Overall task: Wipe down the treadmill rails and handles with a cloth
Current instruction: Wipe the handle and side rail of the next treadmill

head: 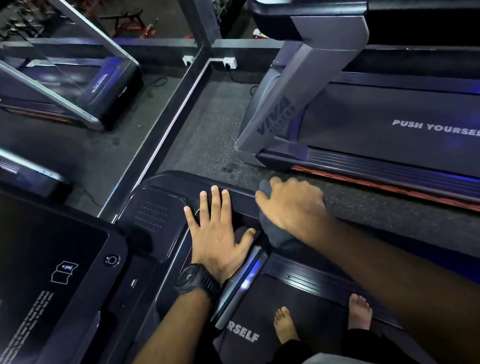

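Partly under right hand [294,207], dark cloth [274,233]

The left hand [215,237] lies flat, fingers spread, on the right-hand corner of the black plastic treadmill console [153,214], with a black wristwatch [196,281] on its wrist. Just right of it, at the console's right edge, the right hand [293,206] grips a dark grey cloth [277,237] that lies against the console's side. A short silver handle bar [240,282] slants below the console, under the left wrist. Two bare feet [283,322] stand on the black treadmill belt [263,304] below the console. Right of the console, across a strip of speckled rubber floor [210,137], lies a second grey-framed treadmill [404,123]. Beyond the console's far edge sit white wall sockets [230,62]. A third treadmill [104,83] lies behind the console to the left.
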`<action>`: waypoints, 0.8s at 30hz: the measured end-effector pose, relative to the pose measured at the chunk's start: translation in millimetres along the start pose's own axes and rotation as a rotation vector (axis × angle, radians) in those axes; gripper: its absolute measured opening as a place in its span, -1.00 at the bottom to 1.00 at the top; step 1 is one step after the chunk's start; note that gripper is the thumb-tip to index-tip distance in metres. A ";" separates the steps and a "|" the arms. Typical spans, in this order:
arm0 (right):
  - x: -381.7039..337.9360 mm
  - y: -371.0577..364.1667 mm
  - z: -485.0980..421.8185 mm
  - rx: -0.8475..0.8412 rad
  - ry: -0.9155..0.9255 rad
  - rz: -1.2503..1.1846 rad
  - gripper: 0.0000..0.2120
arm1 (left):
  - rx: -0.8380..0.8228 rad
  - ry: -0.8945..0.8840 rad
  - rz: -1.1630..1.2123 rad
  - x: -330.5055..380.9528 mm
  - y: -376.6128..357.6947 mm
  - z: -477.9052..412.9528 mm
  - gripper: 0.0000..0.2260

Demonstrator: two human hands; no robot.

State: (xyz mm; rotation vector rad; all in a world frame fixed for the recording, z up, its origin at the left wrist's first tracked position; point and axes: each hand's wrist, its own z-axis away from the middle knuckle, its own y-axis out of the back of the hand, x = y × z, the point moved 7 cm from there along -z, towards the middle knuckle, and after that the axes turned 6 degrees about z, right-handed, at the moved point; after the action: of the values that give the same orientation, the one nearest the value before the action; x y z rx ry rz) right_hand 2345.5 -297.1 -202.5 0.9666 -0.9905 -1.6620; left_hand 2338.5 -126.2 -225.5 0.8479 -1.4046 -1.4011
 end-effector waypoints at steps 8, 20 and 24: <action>-8.1 0.9 -0.1 0.012 0.141 -0.002 -0.45 | -0.025 0.010 0.003 4.5 -1.6 1.5 -0.05; -7.2 2.0 4.1 0.042 0.176 0.023 -0.43 | -0.019 0.013 0.001 11.0 -1.8 4.4 -0.05; 6.6 -1.3 17.8 0.162 0.077 0.114 -0.45 | -0.006 -0.004 -0.004 13.3 -1.7 7.6 -0.05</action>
State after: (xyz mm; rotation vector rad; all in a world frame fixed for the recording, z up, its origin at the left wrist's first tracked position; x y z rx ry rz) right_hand 2327.1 -300.0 -198.2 1.0525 -1.1199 -1.4579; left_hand 2326.9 -136.3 -224.5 0.8446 -1.4016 -1.4106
